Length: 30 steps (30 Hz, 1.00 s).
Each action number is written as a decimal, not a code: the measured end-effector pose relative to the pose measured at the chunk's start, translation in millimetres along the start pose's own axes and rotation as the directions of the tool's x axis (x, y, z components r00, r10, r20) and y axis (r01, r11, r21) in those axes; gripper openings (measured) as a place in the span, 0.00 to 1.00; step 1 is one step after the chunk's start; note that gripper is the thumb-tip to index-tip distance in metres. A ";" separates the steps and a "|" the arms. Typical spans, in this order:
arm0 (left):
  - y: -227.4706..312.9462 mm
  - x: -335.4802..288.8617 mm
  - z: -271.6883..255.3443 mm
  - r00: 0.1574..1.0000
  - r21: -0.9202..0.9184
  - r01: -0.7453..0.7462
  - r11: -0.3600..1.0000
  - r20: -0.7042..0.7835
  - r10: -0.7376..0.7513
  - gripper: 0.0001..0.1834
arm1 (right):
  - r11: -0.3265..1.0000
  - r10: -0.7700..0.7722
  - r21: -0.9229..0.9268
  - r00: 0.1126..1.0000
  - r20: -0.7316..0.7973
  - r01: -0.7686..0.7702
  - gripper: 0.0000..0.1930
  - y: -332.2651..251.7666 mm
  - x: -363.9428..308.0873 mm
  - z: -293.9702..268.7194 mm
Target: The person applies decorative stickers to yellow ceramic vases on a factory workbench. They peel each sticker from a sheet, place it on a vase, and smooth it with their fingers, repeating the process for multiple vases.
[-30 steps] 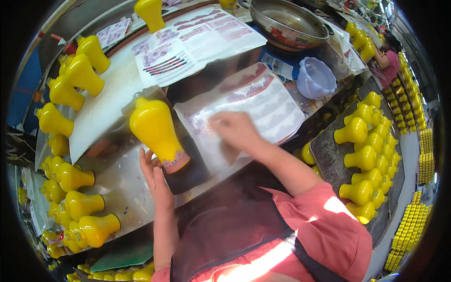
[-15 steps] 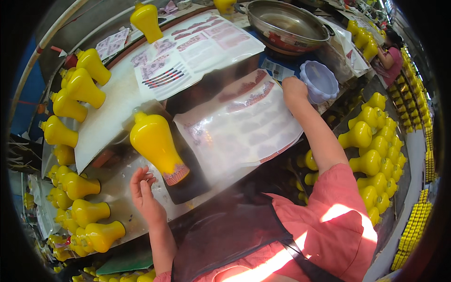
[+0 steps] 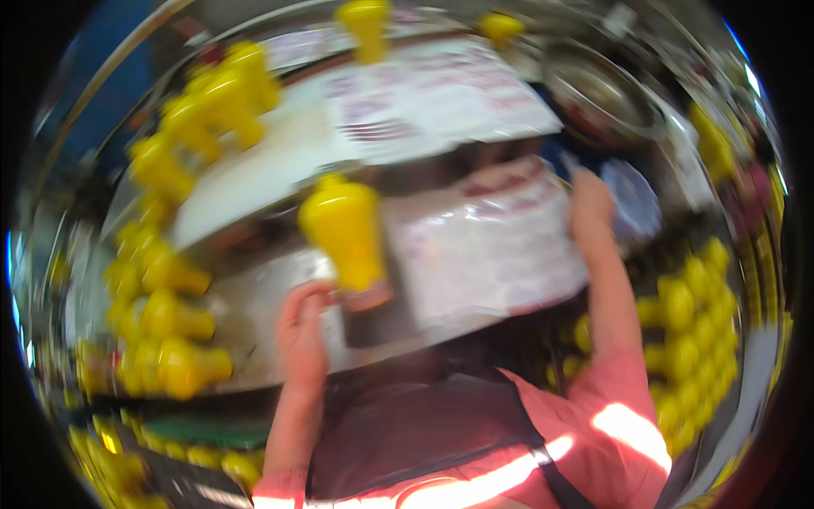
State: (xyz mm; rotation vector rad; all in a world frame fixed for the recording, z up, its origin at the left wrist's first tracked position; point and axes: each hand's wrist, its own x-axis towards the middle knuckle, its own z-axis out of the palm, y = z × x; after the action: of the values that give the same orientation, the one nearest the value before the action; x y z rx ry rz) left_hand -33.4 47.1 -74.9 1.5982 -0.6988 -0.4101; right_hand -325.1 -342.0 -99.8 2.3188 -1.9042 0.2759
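Observation:
A glossy yellow vase (image 3: 343,229) is on the work surface in front of me, its base end toward me and ringed by a reddish patterned band. My left hand (image 3: 303,339) is close beside that base, its fingers loosely bent and apart, gripping nothing. To the right of the vase is a pale sheet (image 3: 492,246) of translucent film with reddish printed bands. My right hand (image 3: 592,206) is at the sheet's far right corner, beside a pale violet bowl (image 3: 634,199). Its fingers are closed; blur hides what is in them.
A raised white board (image 3: 254,182) carries another printed sheet (image 3: 441,102). Yellow vases (image 3: 174,318) line the left side, and more (image 3: 682,331) crowd the right. A wide metal basin (image 3: 598,89) is at the back right. A person in pink (image 3: 750,195) is at the far right.
The whole view has swung, shifting the scene rightward and blurring it. My left hand has come closer to the vase's base. My right hand remains by the bowl.

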 end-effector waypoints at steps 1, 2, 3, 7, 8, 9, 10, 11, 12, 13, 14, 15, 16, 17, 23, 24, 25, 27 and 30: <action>4.6 1.0 0.5 0.998 -0.012 0.058 0.998 0.025 -0.057 0.11 | 0.979 -0.188 -0.113 0.966 -0.178 0.169 0.13 -3.1 -6.0 -14.8; 10.5 -4.3 3.8 0.988 -0.290 0.119 0.950 0.133 -0.083 0.11 | 0.956 -0.087 0.268 0.989 -0.118 0.117 0.16 -6.9 -9.5 -33.0; 14.1 0.2 5.9 0.953 -0.389 0.254 0.885 0.258 -0.160 0.11 | 0.919 -0.055 0.388 0.998 -0.040 0.066 0.18 -13.8 -13.1 -51.9; 33.3 15.8 30.7 0.854 -0.408 0.333 0.850 0.513 -0.088 0.28 | 0.825 -0.546 0.013 0.804 -0.237 0.564 0.09 -65.4 -40.7 -122.4; 38.5 18.8 36.4 0.801 -0.393 0.406 0.825 0.587 -0.114 0.35 | 0.794 -0.597 -0.005 0.779 -0.192 0.608 0.06 -82.3 -55.9 -136.2; 43.9 21.0 38.1 0.823 -0.477 0.414 0.776 0.560 -0.095 0.39 | 0.700 -0.676 0.050 0.684 -0.274 0.712 0.04 -104.5 -69.8 -148.5; 49.5 20.9 38.9 0.832 -0.528 0.437 0.728 0.545 -0.104 0.43 | 0.592 -0.729 0.091 0.580 -0.363 0.801 0.05 -126.1 -84.4 -160.1; 54.4 19.2 37.6 0.841 -0.577 0.453 0.680 0.530 -0.110 0.48 | 0.515 -0.762 0.049 0.484 -0.430 0.856 0.06 -148.3 -100.7 -168.9; 56.6 18.7 29.1 0.848 -0.584 0.436 0.685 0.522 -0.094 0.55 | 0.422 -0.818 -0.005 0.379 -0.434 0.906 0.06 -167.3 -114.6 -179.2; 58.5 17.2 23.0 0.891 -0.656 0.390 0.647 0.446 -0.085 0.53 | 0.337 -0.852 -0.008 0.302 -0.427 0.941 0.06 -186.4 -128.7 -186.1; 61.1 16.9 16.9 0.932 -0.742 0.319 0.590 0.358 -0.054 0.51 | 0.264 -0.874 -0.024 0.229 -0.428 0.964 0.06 -204.2 -140.2 -192.6; 59.4 15.9 5.2 0.955 -0.785 0.264 0.561 0.295 -0.035 0.50 | 0.169 -0.881 -0.024 0.140 -0.453 0.985 0.06 -220.6 -151.2 -196.6; 57.7 16.6 -9.3 0.972 -0.821 0.207 0.531 0.233 -0.019 0.50 | 0.088 -0.874 -0.032 0.061 -0.482 0.996 0.06 -236.3 -160.9 -199.4; 56.4 17.7 -22.0 0.983 -0.841 0.174 0.512 0.178 -0.042 0.50 | 0.013 -0.853 -0.029 -0.004 -0.521 0.999 0.07 -250.3 -168.8 -201.7; 59.2 6.1 -98.9 0.972 -0.888 -0.219 0.405 -0.164 0.166 0.27 | -0.193 -0.767 -0.051 -0.183 -0.616 0.980 0.07 -326.9 -213.0 -211.4; 61.4 3.3 -108.1 0.949 -0.880 -0.293 0.373 -0.220 0.226 0.24 | -0.224 -0.748 -0.056 -0.209 -0.630 0.973 0.06 -339.9 -220.0 -214.6; 64.0 2.2 -119.3 0.944 -0.862 -0.323 0.390 -0.264 0.198 0.21 | -0.247 -0.731 -0.070 -0.233 -0.642 0.967 0.06 -351.8 -226.9 -217.6; 68.2 1.9 -138.0 0.911 -0.819 -0.413 0.397 -0.377 0.170 0.17 | -0.290 -0.686 -0.053 -0.246 -0.685 0.956 0.10 -369.4 -238.3 -223.4; 74.9 13.2 -172.1 0.840 -0.778 -0.535 0.329 -0.530 0.115 0.16 | -0.348 -0.622 0.004 -0.228 -0.749 0.938 0.19 -381.3 -251.7 -226.8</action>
State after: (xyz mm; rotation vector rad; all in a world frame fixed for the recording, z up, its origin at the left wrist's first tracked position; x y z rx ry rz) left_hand 69.8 167.1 26.9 0.3746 -0.3355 -0.0869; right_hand -12.0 22.1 72.0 2.7600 0.9220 1.2399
